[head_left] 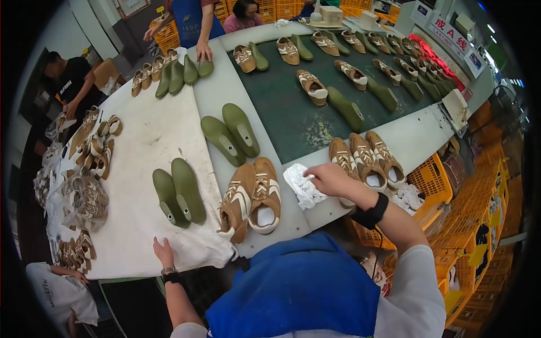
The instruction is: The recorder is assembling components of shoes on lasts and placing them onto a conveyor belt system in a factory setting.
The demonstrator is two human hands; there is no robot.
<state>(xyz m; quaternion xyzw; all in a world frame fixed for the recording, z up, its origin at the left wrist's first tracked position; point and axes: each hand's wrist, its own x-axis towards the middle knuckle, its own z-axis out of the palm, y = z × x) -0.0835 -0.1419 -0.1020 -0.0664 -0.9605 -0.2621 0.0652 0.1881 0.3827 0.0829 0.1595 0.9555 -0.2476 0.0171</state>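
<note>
A pale table [414, 132] with a dark green belt [265, 110] fills the middle; orange plastic crates [439, 250] crowd the right side, with more at the back; a pale wall [67, 25] and brown chair [108, 72] show upper left; small white lights [489, 27] shine upper right.

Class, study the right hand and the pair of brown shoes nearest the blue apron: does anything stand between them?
Yes: the crumpled white wad, at the fingertips of the right hand, lies between that hand and the brown shoes.

Yellow plastic crates [459, 217] at right; co-worker [77, 81] at left.
</note>
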